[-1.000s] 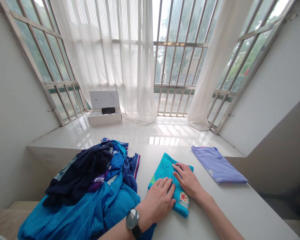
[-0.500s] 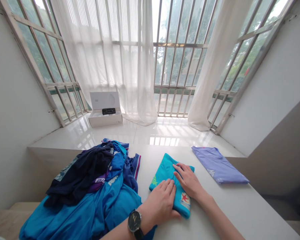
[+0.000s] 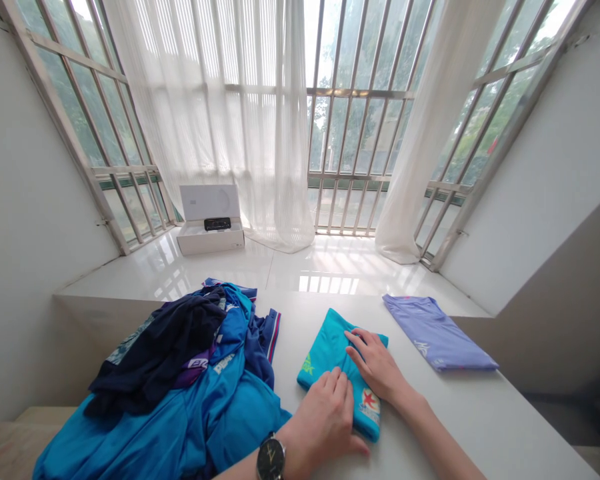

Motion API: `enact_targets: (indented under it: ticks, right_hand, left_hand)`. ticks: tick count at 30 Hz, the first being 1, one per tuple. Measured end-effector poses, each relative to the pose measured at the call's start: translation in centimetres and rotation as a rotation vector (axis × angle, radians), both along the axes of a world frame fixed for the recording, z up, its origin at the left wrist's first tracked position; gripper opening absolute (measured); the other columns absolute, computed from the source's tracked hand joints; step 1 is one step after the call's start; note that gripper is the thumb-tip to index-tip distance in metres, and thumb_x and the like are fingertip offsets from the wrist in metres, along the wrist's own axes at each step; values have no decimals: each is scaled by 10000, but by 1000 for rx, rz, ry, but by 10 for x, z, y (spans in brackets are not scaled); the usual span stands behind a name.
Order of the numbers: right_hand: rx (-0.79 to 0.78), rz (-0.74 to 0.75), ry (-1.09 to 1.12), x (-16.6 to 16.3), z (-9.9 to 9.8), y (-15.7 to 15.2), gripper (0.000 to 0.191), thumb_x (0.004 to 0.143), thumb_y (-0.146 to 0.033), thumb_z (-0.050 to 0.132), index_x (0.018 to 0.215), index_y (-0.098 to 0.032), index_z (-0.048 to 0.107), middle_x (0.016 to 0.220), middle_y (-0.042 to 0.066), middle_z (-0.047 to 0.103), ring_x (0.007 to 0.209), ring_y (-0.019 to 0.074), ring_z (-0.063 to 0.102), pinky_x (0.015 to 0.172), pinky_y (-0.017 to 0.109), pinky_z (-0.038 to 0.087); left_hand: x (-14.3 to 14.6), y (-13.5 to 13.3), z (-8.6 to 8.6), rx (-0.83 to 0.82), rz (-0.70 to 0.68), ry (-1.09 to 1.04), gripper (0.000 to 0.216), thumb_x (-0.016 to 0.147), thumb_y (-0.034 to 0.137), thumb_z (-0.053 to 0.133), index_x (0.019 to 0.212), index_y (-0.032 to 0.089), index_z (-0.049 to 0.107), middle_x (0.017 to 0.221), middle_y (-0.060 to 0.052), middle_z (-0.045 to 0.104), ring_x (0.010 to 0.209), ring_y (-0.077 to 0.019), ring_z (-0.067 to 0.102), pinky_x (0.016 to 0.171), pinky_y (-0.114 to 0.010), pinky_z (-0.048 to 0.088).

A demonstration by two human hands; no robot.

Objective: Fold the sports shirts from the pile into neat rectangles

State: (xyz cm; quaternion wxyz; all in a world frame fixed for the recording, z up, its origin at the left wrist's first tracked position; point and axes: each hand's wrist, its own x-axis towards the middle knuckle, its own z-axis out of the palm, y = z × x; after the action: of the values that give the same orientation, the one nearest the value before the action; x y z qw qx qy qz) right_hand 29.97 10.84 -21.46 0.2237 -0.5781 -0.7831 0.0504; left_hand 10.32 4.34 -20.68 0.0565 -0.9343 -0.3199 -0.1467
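Observation:
A folded turquoise shirt [image 3: 330, 340] lies on the white table in front of me, with a red star print near its lower right corner and a green print at its left. My right hand [image 3: 375, 363] rests on the shirt's right part, fingers spread and palm down. On the near left edge of the cloth sits my left hand [image 3: 330, 413], fingers stretched over the fabric and thumb out to the side. A black watch [image 3: 271, 459] is on the left wrist. To the right lies a folded lavender shirt [image 3: 437, 333], apart from both hands.
A loose heap of blue and navy clothes [image 3: 190, 373] covers the table's left side. Behind, on the sill, stands an open white box [image 3: 210, 240] with a black device [image 3: 217, 224] in it. White curtains [image 3: 230, 120] hang before the barred window.
My left hand has slid slightly toward me and to the right, its fingers more bent on the turquoise shirt. The right hand has hardly moved.

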Motion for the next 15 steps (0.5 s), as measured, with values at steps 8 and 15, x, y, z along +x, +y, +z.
enact_targets:
  ticks: [8,15]
  right_hand:
    - [3,-4,-9,-1,0,0,556,1000,-576,336,1324,-234,632,1326,119,614,1221,283,553,1065,484,457]
    - [4,1,-13,0,-1,0,544,996,-578,344,1323,-251,631,1332,111,614,1232,289,551,1062,489,462]
  left_hand:
    - [9,2,-11,20,21,-22,732,888,638,568,1239,-1,629,1259,-261,650,1205,-370,611,1008,-430,496]
    - [10,-6,-8,118,12,-10,595,989,457,428,1257,-45,599,1280,-296,621,1223,-391,589,1017,-455,485]
